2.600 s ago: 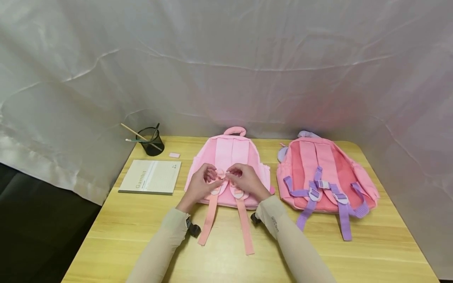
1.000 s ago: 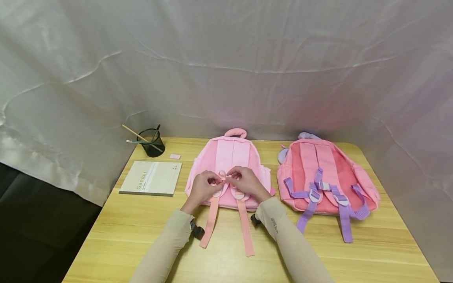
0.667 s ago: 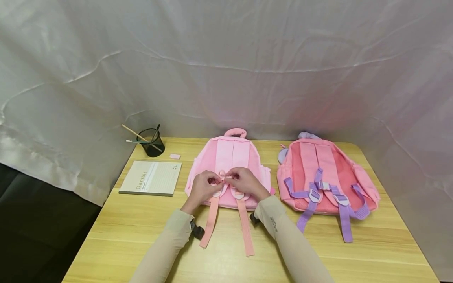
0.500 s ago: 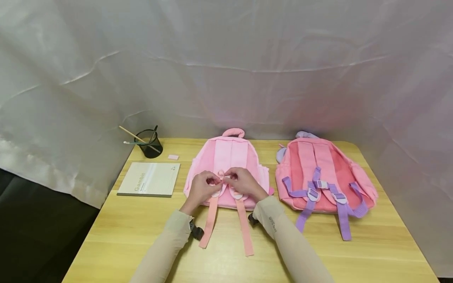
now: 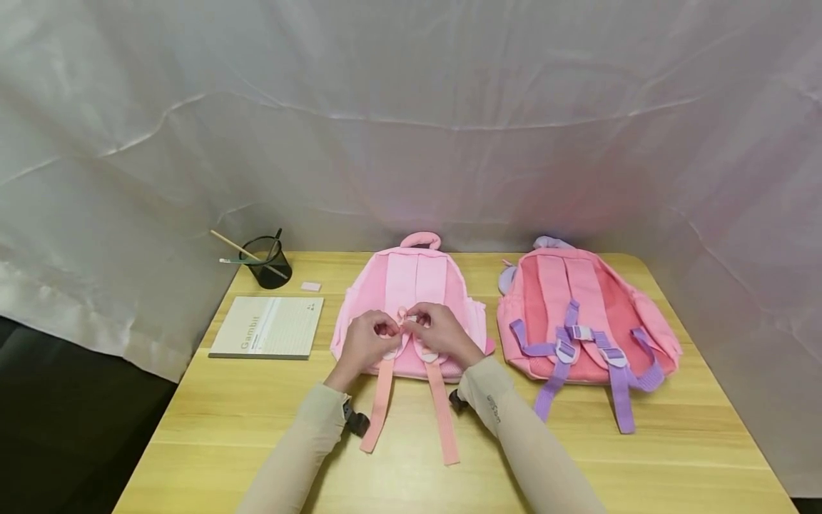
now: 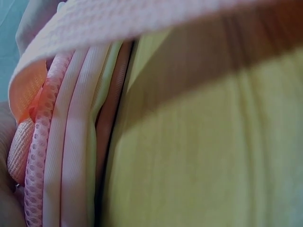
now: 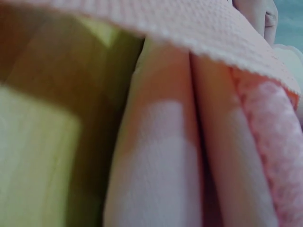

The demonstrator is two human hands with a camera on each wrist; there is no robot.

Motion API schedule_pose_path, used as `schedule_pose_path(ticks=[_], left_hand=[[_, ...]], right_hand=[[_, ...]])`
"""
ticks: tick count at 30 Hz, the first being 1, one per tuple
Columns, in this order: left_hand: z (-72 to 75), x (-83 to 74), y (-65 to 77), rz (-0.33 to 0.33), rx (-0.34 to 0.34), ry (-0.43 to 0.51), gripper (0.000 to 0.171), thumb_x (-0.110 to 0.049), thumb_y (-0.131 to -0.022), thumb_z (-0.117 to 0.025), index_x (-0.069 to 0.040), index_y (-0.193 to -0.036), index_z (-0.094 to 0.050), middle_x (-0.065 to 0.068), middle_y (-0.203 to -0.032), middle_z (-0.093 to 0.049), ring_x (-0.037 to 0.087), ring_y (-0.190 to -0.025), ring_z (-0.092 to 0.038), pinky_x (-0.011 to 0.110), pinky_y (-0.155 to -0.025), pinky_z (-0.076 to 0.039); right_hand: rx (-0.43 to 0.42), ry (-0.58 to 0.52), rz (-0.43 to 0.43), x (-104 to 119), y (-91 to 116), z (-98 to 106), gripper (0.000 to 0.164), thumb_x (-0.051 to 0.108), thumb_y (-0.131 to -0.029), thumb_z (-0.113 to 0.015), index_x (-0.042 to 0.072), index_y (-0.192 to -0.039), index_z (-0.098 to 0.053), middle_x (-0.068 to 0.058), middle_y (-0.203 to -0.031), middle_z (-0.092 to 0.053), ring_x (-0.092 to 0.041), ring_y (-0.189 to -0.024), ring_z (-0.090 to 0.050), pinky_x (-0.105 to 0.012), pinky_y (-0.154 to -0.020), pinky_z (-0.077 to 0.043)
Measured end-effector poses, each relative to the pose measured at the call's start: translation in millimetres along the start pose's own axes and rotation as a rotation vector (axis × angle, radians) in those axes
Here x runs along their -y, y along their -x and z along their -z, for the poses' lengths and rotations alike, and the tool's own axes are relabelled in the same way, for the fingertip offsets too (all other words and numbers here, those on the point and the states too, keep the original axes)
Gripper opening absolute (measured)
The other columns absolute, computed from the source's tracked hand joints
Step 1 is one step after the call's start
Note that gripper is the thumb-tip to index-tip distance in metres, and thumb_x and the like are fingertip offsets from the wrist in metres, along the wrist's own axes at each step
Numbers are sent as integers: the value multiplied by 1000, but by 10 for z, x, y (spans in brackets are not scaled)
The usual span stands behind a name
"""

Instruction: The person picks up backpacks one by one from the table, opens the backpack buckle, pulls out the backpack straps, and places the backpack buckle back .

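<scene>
Pink backpack (image 5: 399, 275) lies on the table (image 5: 411, 478), while left hand (image 5: 364, 345) and right hand (image 5: 443, 333), drawn nearer together than moments ago, both pinch its small strap (image 5: 402, 313), so the work seems concentrated there.

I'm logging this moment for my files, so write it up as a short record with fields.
Left hand: pinches small pink strap
Right hand: at the same strap, close beside the left hand
Bag in work: light pink backpack, shoulder straps up, on wooden table
Other bag: coral backpack with purple straps, to the right
Notebook: left of light pink backpack
Pencil cup: black mesh, behind notebook
</scene>
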State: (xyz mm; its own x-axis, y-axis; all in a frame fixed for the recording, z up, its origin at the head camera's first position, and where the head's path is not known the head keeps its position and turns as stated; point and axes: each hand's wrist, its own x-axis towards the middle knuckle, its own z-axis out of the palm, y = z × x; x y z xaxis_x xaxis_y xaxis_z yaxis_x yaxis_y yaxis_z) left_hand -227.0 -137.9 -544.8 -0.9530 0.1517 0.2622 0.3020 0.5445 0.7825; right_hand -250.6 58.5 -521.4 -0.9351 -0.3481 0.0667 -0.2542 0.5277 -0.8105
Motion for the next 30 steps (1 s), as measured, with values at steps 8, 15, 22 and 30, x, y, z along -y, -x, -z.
schedule_pose_path(ticks=[8,15,22,30], left_hand=[[-47,-32,17,-61,-43,-84,15,-23,-85,-84,-16,-85,-71,0,-81,-64,13,-73,-56,24,-67,-45],[-93,-14,20,-83,-84,-103,14,-23,-85,-84,-18,-81,-72,-4,-78,-64,9,-72,-56,24,-67,-47],[-107,-16,34,-106,-89,-158,12,-22,-80,-83,-21,-78,-71,-8,-76,-63,7,-72,-55,24,-66,-47],[-73,-17,29,-103,-53,-138,12,-22,-81,-83,-22,-79,-71,-7,-75,-62,9,-73,-54,25,-66,-45]], right_hand=[[-14,-26,10,-25,-2,14,18,19,-95,-76,7,-107,-76,-3,-84,-67,-10,-74,-56,-25,-71,-48],[-33,-49,-18,-21,7,13,19,19,-94,-77,6,-107,-75,-3,-83,-67,-11,-74,-56,-24,-69,-47],[-64,-62,-29,-14,8,23,18,18,-95,-74,6,-109,-75,-4,-81,-66,-12,-70,-56,-25,-63,-47],[-74,-114,-17,-8,21,42,19,19,-96,-73,6,-110,-75,-5,-85,-67,-13,-75,-56,-26,-67,-46]])
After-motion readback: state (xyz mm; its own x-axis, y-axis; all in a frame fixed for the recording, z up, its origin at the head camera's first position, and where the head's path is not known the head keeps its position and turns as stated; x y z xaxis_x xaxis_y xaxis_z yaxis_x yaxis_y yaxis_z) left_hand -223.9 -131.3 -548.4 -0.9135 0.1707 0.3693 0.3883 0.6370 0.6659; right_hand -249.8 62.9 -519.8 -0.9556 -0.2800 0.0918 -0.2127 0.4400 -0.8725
